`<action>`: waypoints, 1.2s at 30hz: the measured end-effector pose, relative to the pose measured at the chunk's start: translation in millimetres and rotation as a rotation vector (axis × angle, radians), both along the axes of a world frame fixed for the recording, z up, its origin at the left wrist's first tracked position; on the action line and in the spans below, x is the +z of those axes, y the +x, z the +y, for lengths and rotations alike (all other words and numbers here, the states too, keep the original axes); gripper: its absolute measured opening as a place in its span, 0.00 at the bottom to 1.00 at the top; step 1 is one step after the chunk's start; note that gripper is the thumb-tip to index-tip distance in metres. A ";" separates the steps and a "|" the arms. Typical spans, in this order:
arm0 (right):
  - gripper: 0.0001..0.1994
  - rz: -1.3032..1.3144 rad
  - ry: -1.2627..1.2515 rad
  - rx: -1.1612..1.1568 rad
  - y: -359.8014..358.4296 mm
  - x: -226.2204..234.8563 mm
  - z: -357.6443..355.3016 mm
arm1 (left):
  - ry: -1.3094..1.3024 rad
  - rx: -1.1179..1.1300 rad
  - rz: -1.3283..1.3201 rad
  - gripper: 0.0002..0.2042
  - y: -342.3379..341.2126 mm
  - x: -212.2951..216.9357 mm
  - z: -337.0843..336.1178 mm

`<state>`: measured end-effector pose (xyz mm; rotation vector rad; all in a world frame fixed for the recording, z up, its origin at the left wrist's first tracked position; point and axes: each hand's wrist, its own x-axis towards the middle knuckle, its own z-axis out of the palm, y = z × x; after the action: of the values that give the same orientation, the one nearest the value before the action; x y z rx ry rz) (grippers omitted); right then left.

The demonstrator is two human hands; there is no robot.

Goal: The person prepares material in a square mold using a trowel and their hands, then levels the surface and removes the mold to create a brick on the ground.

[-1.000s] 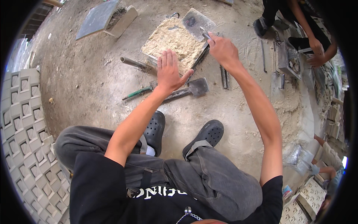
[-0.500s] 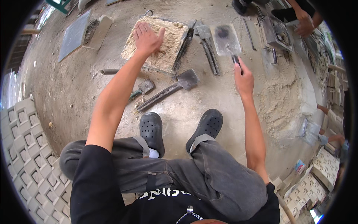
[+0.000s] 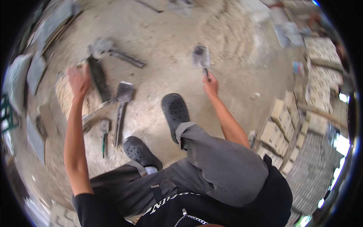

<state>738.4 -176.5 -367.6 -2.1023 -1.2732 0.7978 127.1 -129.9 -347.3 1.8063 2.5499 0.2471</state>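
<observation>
My left hand lies on a heap of pale sandy material that covers a square mould, its fingers spread but blurred. Along the mould's right side runs a dark metal bar. In my right hand is the dark handle of a flat trowel with a square metal blade. The blade is at the near left edge of loose sand spread over the ground. Between the hands lie a long-handled flat-bladed tool and a small green-handled scraper.
A metal tool with a long double handle rests beyond the mould. Grey slabs are at the far left. Stacked pale patterned blocks and a wooden pole stand at the right. My feet in grey clogs are between the tools.
The view has turned to the right, so the mould and tools appear farther left. My right hand has brought the trowel to the loose sand. My left hand stays on the heaped mould.
</observation>
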 end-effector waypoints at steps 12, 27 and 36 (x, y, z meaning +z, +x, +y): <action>0.28 0.153 -0.219 0.014 52.9 39.4 -54.6 | 0.118 -0.462 -0.035 0.37 -10.9 16.2 43.8; 0.27 -0.662 -0.784 -0.469 355.0 125.0 -497.3 | -0.139 -0.417 -0.012 0.33 -14.4 85.4 13.2; 0.38 -0.268 -0.670 -0.479 451.4 40.8 -425.4 | -0.167 -0.521 0.261 0.33 11.2 128.2 5.9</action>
<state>1189.8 -602.0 -326.8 -2.9712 -0.5886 0.8072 138.4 -124.1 -219.1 2.4675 2.0406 -0.2141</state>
